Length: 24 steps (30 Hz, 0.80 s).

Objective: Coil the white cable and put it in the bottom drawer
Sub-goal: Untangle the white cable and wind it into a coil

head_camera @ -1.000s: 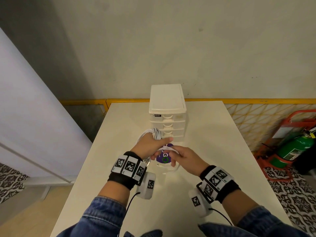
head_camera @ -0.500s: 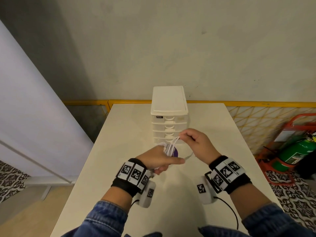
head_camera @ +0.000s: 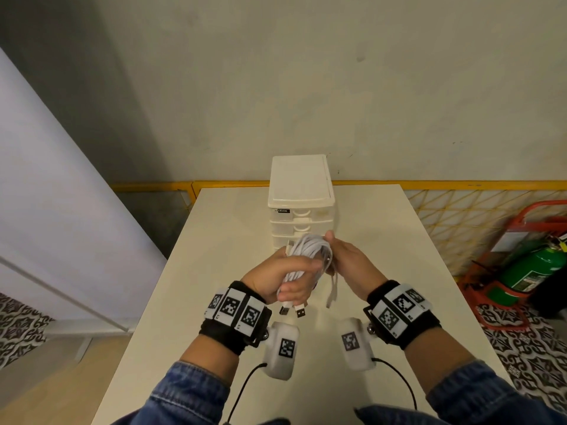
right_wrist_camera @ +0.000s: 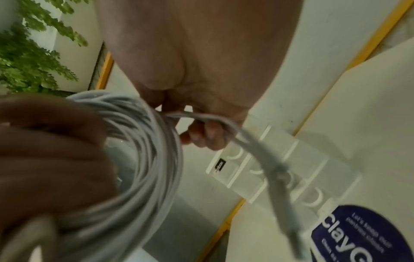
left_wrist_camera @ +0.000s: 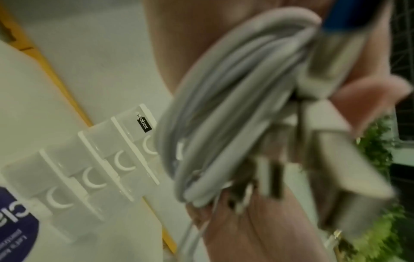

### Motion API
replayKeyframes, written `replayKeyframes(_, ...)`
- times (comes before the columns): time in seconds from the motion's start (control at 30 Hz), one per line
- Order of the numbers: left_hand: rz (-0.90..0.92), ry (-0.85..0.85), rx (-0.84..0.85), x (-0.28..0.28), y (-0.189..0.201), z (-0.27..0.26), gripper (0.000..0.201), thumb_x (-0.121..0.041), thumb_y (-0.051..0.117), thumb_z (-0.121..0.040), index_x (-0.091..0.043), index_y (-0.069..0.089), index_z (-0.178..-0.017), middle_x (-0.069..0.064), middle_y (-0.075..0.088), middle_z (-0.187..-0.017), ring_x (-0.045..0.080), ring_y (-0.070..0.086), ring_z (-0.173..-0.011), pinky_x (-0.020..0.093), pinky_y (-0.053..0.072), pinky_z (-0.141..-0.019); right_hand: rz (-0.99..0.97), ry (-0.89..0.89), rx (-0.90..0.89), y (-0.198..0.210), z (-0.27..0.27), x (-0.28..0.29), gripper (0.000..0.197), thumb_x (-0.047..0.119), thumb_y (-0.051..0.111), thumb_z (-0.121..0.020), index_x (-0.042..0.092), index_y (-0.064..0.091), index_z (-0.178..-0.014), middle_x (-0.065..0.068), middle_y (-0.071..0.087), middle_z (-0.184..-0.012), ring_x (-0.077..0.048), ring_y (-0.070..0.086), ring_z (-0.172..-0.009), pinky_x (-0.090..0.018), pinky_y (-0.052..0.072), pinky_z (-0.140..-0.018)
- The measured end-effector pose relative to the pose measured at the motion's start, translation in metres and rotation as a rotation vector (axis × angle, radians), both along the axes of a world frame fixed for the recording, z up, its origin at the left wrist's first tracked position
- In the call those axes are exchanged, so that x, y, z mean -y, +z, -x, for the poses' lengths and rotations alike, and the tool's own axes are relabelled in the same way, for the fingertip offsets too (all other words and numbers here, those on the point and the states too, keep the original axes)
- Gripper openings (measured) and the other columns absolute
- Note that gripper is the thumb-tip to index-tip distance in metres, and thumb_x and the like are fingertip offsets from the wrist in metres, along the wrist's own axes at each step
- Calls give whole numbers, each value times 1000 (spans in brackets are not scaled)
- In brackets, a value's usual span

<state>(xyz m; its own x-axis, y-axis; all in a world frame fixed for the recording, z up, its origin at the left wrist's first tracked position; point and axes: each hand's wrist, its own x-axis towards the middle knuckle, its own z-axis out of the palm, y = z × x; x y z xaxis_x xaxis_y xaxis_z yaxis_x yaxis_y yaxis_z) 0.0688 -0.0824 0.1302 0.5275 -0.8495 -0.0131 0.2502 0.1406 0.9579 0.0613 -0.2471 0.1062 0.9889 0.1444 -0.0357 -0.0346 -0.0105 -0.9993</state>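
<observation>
The white cable is gathered into a loose coil, held above the table in front of the white drawer unit. My left hand grips the coil's lower part, fingers curled round it; two USB plugs hang below it. My right hand pinches a strand at the coil's upper right, and a loose end dangles under it. The coil fills the left wrist view. All drawers look closed. The bottom drawer is hidden behind the hands in the head view.
The cream table carries the drawer unit at its far middle. A purple round sticker lies on the table below the hands. A green fire extinguisher in a red stand is on the floor to the right. A yellow rail runs behind.
Both hands have lifted the cable higher off the table. The right hand has brought its strand in against the coil, which is now bundled between both hands.
</observation>
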Motion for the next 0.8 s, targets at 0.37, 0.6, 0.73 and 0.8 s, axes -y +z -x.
replayKeyframes(0.37, 35, 221, -28, 3, -8, -14, 43, -18, 47, -88, -15, 53, -46, -2, 41, -35, 13, 43, -32, 28, 47, -55, -158, -7, -12, 3, 1, -12, 77, 70, 21, -77, 16, 61, -114, -13, 68, -109, -24, 64, -103, -34, 51, -88)
replayKeyframes(0.6, -64, 400, 33, 7, -10, -13, 33, -12, 52, -92, -8, 60, -60, 4, 55, -47, 18, 58, -46, 32, 53, -69, -132, -178, 132, -7, -6, -10, 66, 71, 49, -76, 12, 61, -104, -25, 64, -88, -31, 60, -74, -45, 50, -72)
replayKeyframes(0.73, -146, 493, 28, 8, -8, -16, 8, -9, 60, -89, -3, 64, -87, 9, 65, -65, 17, 65, -57, 27, 53, -59, -36, -301, 204, -3, -5, -4, 32, 49, 53, -84, 20, 64, -93, 10, 67, -73, -8, 61, -69, -33, 48, -68)
replayKeyframes(0.8, -165, 543, 12, 12, -6, -17, 23, -10, 66, -85, 0, 62, -105, 4, 65, -66, 13, 61, -55, 24, 52, -55, 39, -249, 212, -1, -5, -2, 18, 32, 51, -91, 20, 63, -94, 18, 64, -65, 2, 56, -61, -24, 42, -66)
